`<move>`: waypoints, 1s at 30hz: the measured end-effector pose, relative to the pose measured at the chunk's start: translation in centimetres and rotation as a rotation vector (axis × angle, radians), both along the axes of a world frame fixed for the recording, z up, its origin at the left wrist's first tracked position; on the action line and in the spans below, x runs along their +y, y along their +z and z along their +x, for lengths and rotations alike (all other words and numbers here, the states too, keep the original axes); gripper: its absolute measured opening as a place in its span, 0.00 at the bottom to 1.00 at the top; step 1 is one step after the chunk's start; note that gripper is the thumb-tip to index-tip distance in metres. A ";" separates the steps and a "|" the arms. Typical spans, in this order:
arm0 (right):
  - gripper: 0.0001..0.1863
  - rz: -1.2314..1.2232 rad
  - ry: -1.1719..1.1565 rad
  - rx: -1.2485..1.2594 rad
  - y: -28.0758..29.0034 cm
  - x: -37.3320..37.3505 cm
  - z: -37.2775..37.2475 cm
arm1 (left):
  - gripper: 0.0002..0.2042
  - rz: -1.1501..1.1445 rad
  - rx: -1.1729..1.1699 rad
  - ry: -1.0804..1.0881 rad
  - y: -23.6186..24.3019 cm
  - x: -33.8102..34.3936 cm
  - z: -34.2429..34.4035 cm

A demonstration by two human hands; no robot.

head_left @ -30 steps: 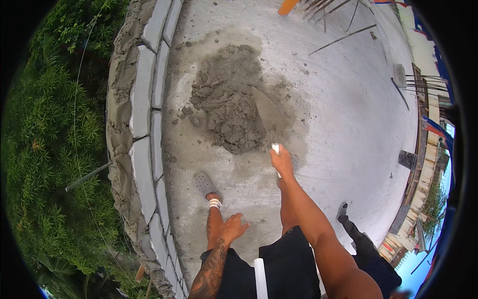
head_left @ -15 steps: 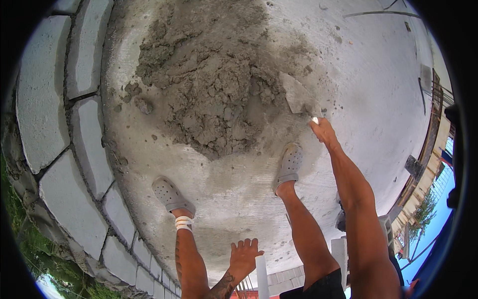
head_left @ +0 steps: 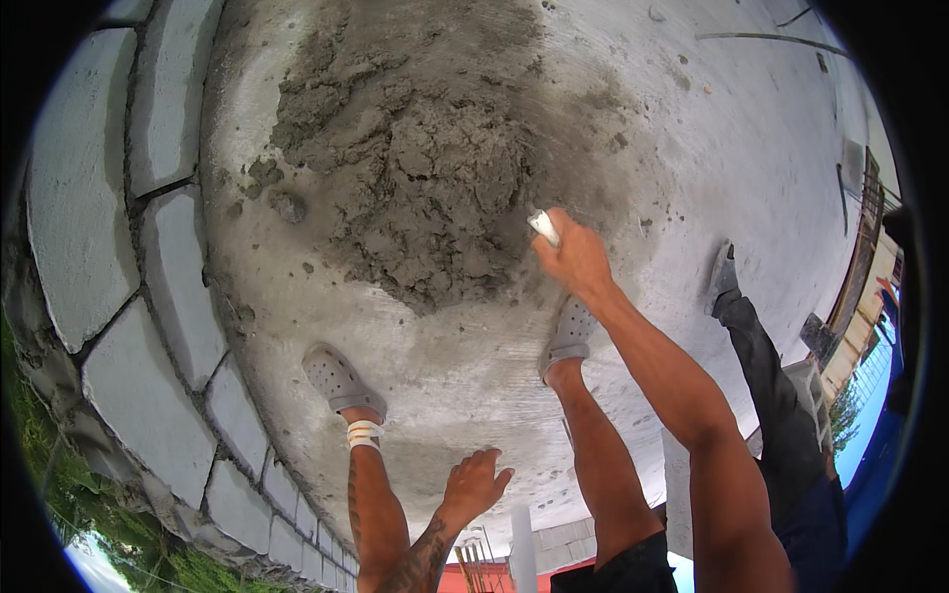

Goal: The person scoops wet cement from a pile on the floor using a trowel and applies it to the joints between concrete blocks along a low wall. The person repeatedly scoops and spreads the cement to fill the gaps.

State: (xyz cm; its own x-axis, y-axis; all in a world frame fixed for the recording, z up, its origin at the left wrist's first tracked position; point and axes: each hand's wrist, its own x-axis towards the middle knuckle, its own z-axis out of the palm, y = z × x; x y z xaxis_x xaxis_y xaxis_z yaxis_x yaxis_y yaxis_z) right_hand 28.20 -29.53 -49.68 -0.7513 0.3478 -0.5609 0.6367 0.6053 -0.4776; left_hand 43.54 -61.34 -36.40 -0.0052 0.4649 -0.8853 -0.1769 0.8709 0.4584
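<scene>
My right hand (head_left: 576, 255) grips a white trowel handle (head_left: 543, 227) at the right side of a pile of wet grey mortar (head_left: 425, 168). The trowel's blade is hard to make out, sunk in or hidden against the mortar. My left hand (head_left: 473, 486) hangs low over the concrete floor (head_left: 712, 148), fingers apart and holding nothing. My feet, in grey clogs (head_left: 341, 381), stand on either side below the pile.
A low wall of grey blocks (head_left: 183, 287) runs along the left, with greenery beyond. Another person's dark-clothed leg (head_left: 751, 346) stands at the right, near a hollow block (head_left: 809, 390). Metal bars (head_left: 769, 40) lie at the upper right.
Since half a second ago my right hand has moved up and left with the trowel, its blade dropping from clear view. My left hand has shifted left. The other person's leg has come forward.
</scene>
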 end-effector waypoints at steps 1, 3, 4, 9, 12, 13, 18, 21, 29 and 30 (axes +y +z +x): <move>0.12 0.099 -0.068 -0.035 -0.4 -0.9 0.2 | 0.24 0.000 -0.025 -0.017 0.1 0.1 0.2; 0.14 0.221 -0.070 0.106 -0.6 -3.1 0.3 | 0.24 0.010 -0.079 -0.039 0.2 0.2 0.2; 0.15 0.269 -0.093 0.130 -0.3 -3.9 0.1 | 0.24 0.021 -0.092 -0.042 0.1 0.2 0.2; 0.22 -0.053 -0.387 -0.006 4.1 -5.2 -0.3 | 0.24 0.014 -0.020 -0.001 -0.4 -0.1 -0.2; 0.29 -0.140 -0.313 -0.223 3.1 -4.3 -1.2 | 0.24 0.070 -0.078 0.074 -0.7 -0.1 -0.1; 0.30 -0.096 -0.293 -0.271 2.5 -4.0 -0.9 | 0.24 0.043 -0.113 0.061 -0.7 -0.1 -0.2; 0.30 0.034 -0.426 -0.369 3.1 -2.7 6.9 | 0.25 -0.045 -0.080 0.030 -0.9 -0.5 -1.5; 0.25 0.188 -0.531 -0.396 4.5 -0.5 13.3 | 0.25 0.019 -0.038 0.017 -0.8 -0.6 -2.2; 0.16 -0.224 -0.205 -0.345 -7.8 2.3 -0.8 | 0.24 0.048 -0.087 0.016 0.2 -0.3 -1.8; 0.16 -0.315 -0.163 -0.368 -6.8 2.3 -2.4 | 0.24 0.035 -0.088 0.007 0.0 -0.3 -1.8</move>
State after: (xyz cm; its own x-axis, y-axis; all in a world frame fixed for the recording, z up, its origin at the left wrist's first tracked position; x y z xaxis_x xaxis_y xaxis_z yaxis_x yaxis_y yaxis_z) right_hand 25.83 -27.27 -56.44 -0.4345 0.2154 -0.8746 0.8711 0.3474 -0.3472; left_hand 41.72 -61.63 -36.38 0.0689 0.4962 -0.8655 -0.2239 0.8531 0.4712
